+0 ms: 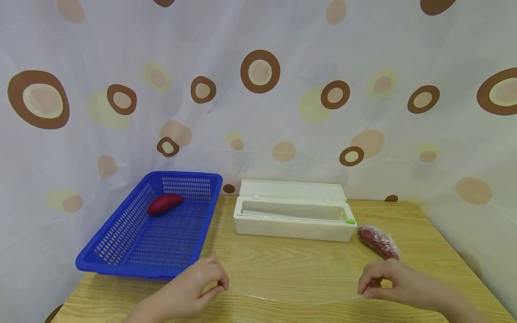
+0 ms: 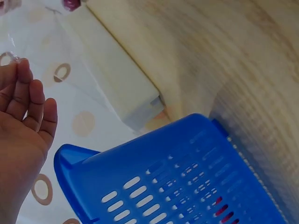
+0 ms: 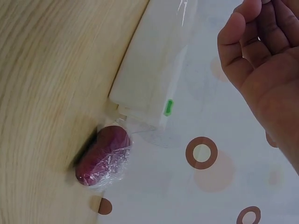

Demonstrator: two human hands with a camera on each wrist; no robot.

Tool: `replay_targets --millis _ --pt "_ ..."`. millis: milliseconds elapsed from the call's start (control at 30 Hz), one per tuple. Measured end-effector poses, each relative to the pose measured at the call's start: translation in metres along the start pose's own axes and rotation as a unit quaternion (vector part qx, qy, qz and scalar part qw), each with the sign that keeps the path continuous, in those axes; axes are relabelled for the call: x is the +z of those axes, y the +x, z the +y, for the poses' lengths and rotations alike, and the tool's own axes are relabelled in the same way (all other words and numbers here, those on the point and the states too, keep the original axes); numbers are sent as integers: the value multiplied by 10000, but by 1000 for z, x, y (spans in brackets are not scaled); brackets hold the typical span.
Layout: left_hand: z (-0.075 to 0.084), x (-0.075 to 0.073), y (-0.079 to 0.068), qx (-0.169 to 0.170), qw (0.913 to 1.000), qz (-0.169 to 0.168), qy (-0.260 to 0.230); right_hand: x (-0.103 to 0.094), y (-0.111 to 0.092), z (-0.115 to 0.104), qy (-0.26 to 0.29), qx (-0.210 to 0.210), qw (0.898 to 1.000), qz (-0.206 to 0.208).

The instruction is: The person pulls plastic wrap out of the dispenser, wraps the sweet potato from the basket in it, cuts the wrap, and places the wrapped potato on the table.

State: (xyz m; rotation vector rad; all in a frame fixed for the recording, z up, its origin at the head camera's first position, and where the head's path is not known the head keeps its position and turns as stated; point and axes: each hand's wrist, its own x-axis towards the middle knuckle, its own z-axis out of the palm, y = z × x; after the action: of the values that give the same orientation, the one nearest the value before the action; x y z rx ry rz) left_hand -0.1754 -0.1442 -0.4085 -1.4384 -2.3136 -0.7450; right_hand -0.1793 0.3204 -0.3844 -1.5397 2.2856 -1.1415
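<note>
My left hand (image 1: 194,287) and right hand (image 1: 393,285) are held apart above the front of the table. Each pinches, between thumb and fingers, a corner of a clear sheet of plastic wrap (image 1: 262,298), whose front edge glints between them. Behind the sheet stands a white plastic wrap box (image 1: 295,229), its lid raised and a green slider at its right end. A reddish-purple sweet potato (image 1: 377,242) in crinkled film lies beyond my right hand, beside the box; the right wrist view shows this wrapped sweet potato (image 3: 105,154) too.
At the left, a blue slotted basket (image 1: 121,271) reaches close to my left hand and holds one bare sweet potato (image 1: 164,204). A patterned curtain (image 1: 258,121) hangs behind the wooden table (image 1: 420,229) and down both sides.
</note>
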Motion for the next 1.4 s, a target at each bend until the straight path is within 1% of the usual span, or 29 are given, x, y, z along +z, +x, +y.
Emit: replay_targets --millis 100,200,300,367,500,567,733,1000,1200,1400 --pt "0 6 -2 -67 9999 -47 87 4 -3 4 57 363 9993 -15" --pt "0 12 -2 -64 9996 -81 245 8 -5 8 141 724 9973 -61" --pt "-2 19 -4 -69 9992 -126 369 12 -6 14 164 897 9958 -87" --pt "-4 23 -5 -129 9989 -203 390 16 -7 18 180 972 9951 -81" --pt "-7 31 -9 -278 9974 -448 487 22 -8 26 218 1024 9944 -109" --pt "-8 34 -10 -300 9964 -557 562 24 -9 30 220 1030 9944 -132" --pt "-9 36 -12 -352 9940 -770 685 27 -10 37 190 1129 9933 -166" --pt "-13 42 -11 -497 9876 -1256 796 35 -10 44 63 1270 9918 -129" --pt "-14 44 -8 -436 9848 -1482 797 37 -7 47 318 1519 9875 -278" --pt "-12 37 -6 -303 9789 -1795 928 40 -5 49 408 1405 9884 -407"
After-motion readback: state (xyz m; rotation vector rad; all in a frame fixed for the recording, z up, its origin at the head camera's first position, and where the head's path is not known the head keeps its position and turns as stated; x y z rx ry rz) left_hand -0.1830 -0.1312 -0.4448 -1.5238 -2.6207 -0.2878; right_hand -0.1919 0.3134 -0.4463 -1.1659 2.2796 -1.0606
